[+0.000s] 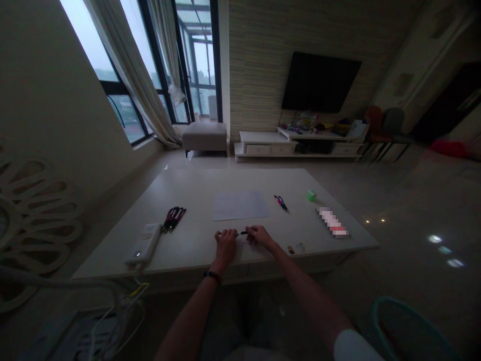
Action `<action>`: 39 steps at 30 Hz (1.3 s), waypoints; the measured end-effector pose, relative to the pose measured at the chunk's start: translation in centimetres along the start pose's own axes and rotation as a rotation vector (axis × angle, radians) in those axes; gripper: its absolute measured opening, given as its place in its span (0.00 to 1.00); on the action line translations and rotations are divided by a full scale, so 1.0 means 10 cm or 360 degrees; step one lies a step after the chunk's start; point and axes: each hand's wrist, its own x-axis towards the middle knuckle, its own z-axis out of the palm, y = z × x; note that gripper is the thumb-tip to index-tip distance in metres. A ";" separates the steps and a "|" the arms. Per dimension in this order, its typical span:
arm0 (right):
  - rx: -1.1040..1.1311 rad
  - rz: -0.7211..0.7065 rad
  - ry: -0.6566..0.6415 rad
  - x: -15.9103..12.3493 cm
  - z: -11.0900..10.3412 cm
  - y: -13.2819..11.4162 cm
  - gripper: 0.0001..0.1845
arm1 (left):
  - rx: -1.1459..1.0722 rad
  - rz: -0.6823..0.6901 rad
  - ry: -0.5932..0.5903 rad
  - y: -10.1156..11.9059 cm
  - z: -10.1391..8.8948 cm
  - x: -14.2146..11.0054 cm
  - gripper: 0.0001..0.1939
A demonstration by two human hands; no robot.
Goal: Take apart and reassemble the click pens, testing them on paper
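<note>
Head view shows a slim, black-and-pale pen [243, 233] held between both hands, near the front edge of the worktop [191, 183] and on the wearer's side of a blank-looking sheet of paper [240, 205]. The left hand [225, 242] has its grip closed, fingers curled, around the pen's pale end; the right hand [259, 235] pinches the black end with thumb and fingertips nearly together. How firmly either presses, and whether the pen touches the surface below, I cannot tell.

The step in hand looks like two-handed handling of the pen, end against end. As I judge it, the next move calls for keeping both ends in line and the pinch light, since only a short length shows between the fingers.

A bundle of pens [174, 219] lies left of the paper, just beside a power strip [145, 244]; a pair of pens [281, 203] lies to its right.
</note>
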 end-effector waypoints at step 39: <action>0.0160 -0.0019 -0.0009 0.06 -0.02 0.12 0.20 | 0.0110 0.0016 0.0032 -0.01 0.04 0.00 0.10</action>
